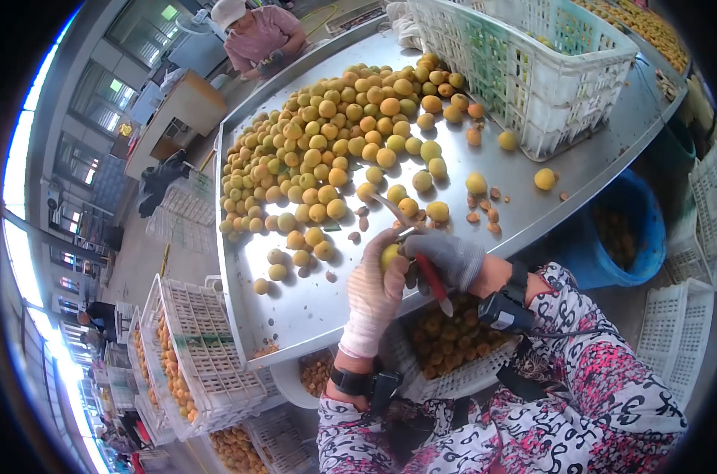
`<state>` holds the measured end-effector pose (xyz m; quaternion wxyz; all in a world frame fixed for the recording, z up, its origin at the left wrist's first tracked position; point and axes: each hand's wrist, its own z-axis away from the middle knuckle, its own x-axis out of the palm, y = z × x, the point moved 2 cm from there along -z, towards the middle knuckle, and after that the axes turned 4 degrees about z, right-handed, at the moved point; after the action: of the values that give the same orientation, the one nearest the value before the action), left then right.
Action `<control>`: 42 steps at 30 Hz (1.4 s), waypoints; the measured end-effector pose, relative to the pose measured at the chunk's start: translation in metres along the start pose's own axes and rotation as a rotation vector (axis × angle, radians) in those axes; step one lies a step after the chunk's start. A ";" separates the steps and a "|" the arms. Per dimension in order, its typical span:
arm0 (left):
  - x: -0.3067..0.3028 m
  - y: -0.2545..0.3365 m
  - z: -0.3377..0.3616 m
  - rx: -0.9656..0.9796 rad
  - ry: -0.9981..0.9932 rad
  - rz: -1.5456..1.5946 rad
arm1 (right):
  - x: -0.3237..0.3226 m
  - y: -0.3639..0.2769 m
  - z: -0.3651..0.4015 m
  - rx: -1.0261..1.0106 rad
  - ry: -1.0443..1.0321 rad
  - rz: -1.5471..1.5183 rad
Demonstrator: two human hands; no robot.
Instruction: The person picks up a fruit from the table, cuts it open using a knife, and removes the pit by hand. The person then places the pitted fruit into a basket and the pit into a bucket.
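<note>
My left hand (374,288), in a white glove, is closed around a yellow-green apricot (390,256) just over the near edge of the metal table. Close beside it my right hand (452,259), in a grey glove, grips a red-handled cutter (431,278). The cutter's slim curved tip points up and away, over the fruit on the table. Brown apricot pits (493,215) lie loose a little beyond my hands. A large pile of apricots (327,138), green-yellow to orange, spreads across the tabletop.
The metal table (252,324) has a raised rim. On it stands a white and green crate (564,103). A blue bucket (627,229) is below right, a fruit crate (461,363) below me, and stacked crates (208,347) at left. Another person (264,39) works across the table.
</note>
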<state>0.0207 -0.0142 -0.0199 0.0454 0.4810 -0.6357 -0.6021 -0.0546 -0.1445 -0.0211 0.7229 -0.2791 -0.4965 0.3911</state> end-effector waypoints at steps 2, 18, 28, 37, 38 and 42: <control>0.001 0.002 0.002 -0.020 -0.032 -0.037 | -0.004 0.003 0.000 0.008 0.016 0.021; -0.006 0.001 0.014 -0.057 -0.148 -0.014 | -0.005 0.027 -0.015 -0.048 -0.034 -0.049; -0.021 0.000 0.018 0.057 -0.088 -0.237 | 0.009 0.037 -0.028 -0.378 0.100 0.408; -0.028 -0.011 0.031 -0.091 -0.011 0.008 | 0.020 0.025 -0.028 -0.135 -0.126 0.284; -0.029 -0.009 0.030 -0.073 0.002 0.006 | 0.021 0.025 -0.027 -0.109 -0.131 0.228; -0.034 -0.004 0.032 -0.168 -0.020 0.080 | 0.024 0.027 -0.020 -0.887 -0.168 1.021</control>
<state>0.0207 0.0317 -0.0141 0.1032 0.4436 -0.6022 -0.6557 -0.0393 -0.1100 -0.0374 0.2242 -0.7170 -0.4705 0.4630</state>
